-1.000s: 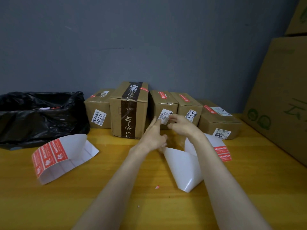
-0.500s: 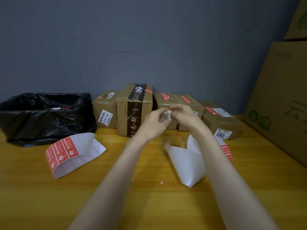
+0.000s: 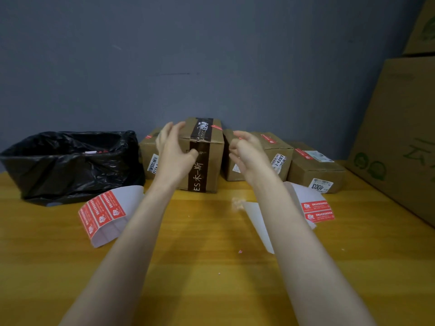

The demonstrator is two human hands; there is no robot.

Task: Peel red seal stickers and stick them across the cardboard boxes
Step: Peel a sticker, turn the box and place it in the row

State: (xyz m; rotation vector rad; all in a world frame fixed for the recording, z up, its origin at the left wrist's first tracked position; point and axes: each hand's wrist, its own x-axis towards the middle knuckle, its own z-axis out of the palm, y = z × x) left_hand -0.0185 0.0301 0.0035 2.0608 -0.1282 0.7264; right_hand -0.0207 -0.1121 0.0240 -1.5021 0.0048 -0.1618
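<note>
Red seal stickers (image 3: 103,209): oblong, bright red with white print and a white emblem at one end. They sit side by side on a curled white backing sheet (image 3: 122,203) on the surface, forward-left of the taped box (image 3: 204,158). Two more show on a second backing sheet (image 3: 316,211), forward-right of that box and partly under the right forearm. A single red strip (image 3: 216,127) lies across the taped box's top back corner.

Cardboard boxes: a row of brown cartons against the wall. The taped box is the tallest, with a dark band bearing white lettering over its top and front. One shorter box (image 3: 147,156) stands to its left. The boxes to its right (image 3: 280,154) carry white number labels and red strips.

Left hand (image 3: 174,151): raised at the taped box's front left edge, fingers spread wide, thumb over the dark band. Contact cannot be told.

Right hand (image 3: 247,151): raised just right of the taped box and blurred, fingers loosely curled with nothing visible in them.

Surface (image 3: 211,283): yellow wood grain.

Black plastic bag (image 3: 70,161): open-mouthed, far left of the taped box.

Large cartons (image 3: 400,137): stacked well to the right of the taped box.
</note>
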